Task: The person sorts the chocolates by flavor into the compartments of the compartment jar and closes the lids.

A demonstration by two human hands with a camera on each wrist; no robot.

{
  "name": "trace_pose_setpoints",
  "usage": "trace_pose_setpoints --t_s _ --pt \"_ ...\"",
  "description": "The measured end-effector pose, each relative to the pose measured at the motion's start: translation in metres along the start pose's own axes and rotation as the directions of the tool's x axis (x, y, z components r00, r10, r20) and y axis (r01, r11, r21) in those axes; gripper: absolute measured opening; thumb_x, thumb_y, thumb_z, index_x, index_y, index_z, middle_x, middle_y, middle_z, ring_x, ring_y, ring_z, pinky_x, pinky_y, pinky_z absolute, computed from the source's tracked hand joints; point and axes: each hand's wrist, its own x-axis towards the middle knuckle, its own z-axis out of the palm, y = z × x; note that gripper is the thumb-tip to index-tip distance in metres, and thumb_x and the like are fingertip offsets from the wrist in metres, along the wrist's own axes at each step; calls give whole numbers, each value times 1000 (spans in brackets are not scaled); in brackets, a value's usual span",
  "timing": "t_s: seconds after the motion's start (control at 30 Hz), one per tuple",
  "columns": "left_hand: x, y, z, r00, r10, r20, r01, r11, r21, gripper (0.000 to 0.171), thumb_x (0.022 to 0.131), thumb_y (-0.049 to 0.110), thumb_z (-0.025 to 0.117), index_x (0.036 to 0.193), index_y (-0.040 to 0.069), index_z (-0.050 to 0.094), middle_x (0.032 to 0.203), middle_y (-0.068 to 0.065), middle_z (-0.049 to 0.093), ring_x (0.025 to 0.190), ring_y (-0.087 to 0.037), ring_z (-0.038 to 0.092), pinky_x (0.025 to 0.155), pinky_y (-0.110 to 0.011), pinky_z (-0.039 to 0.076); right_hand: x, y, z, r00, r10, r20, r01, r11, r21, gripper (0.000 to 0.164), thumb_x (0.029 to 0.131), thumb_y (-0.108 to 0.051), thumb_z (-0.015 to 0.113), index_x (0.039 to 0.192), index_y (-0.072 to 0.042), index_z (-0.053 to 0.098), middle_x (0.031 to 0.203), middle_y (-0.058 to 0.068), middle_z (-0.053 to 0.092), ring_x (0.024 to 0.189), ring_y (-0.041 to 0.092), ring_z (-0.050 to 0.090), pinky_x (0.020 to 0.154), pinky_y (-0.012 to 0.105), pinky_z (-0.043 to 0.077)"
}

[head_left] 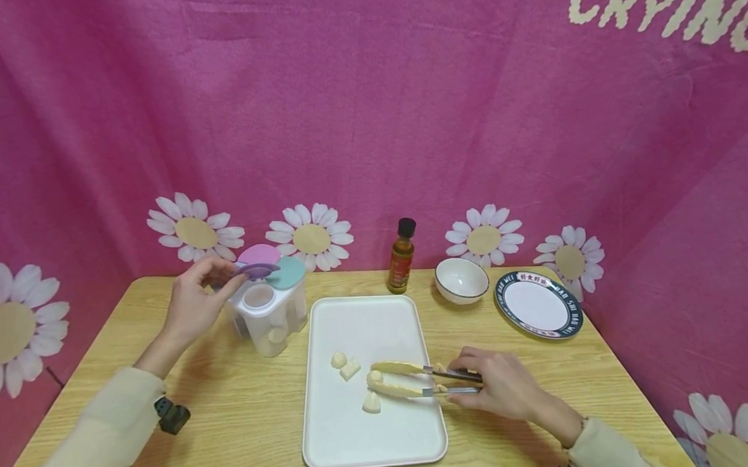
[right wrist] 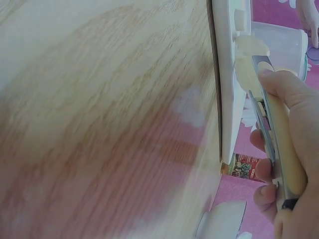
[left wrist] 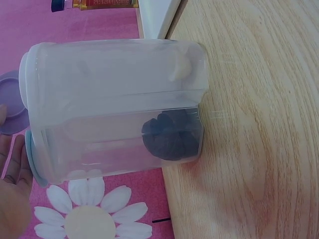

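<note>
In the head view my left hand [head_left: 195, 297] pinches a purple lid [head_left: 255, 271], raised over the uncovered round mouth of a clear compartment container [head_left: 271, 321]. A pink lid [head_left: 258, 254] and a teal lid [head_left: 289, 272] cover other compartments. Through its wall the left wrist view shows a pale piece [left wrist: 182, 65] and a dark lump [left wrist: 172, 135]. My right hand [head_left: 502, 384] grips tongs [head_left: 401, 390] with cream tips, low over a white tray [head_left: 373, 442]. A small pale piece [head_left: 375, 377] sits between the tips. Several similar pieces [head_left: 350, 369] lie nearby on the tray.
Behind the tray stands a black-capped sauce bottle [head_left: 401, 260]. To its right are a white bowl [head_left: 462, 282] and a dark-rimmed plate [head_left: 537, 306]. A pink cloth [head_left: 369, 122] with daisies hangs behind the wooden table [head_left: 244, 420].
</note>
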Motion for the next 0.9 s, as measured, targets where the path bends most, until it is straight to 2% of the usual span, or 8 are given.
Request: trace_pose_setpoints --t_s 0.13,0.27,0.5,0.73,0.9 --pt "0 0 0 1000 -4 -1 4 1000 5 17 93 7 79 107 1 71 93 7 66 82 9 56 76 -14 48 0 -1 -1 1000 9 14 -9 1000 25 32 85 -49 85 106 -25 79 88 -15 64 66 -7 44 56 15 37" --pt "-1 1 0 1000 -10 5 10 1000 12 17 94 8 79 108 1 71 95 2 67 83 8 55 77 -15 48 -1 -1 0 1000 0 -4 0 1000 31 32 85 -49 85 106 -25 79 89 -16 65 67 -8 45 56 15 38" --pt "-2 1 0 1000 -8 4 8 1000 8 17 94 9 79 108 2 71 95 7 66 83 8 56 76 -12 47 2 -2 -2 997 6 -73 -3 999 53 36 83 -45 88 107 -20 80 96 -13 70 75 -5 53 65 17 46" --pt "-1 2 -1 1000 1 3 -1 1000 -2 17 93 7 79 107 1 71 94 9 66 83 9 56 76 -11 48 22 -14 -19 993 -16 -119 23 998 57 37 81 -41 90 108 -18 80 97 -10 73 75 -3 55 66 18 48" --pt "-1 1 0 1000 13 -2 -13 1000 -10 17 93 6 80 106 1 71 92 17 63 82 10 56 76 -8 46 41 -26 -31 981 -76 -181 86 995 51 38 79 -40 91 107 -17 80 97 -9 73 73 -2 57 63 16 47"
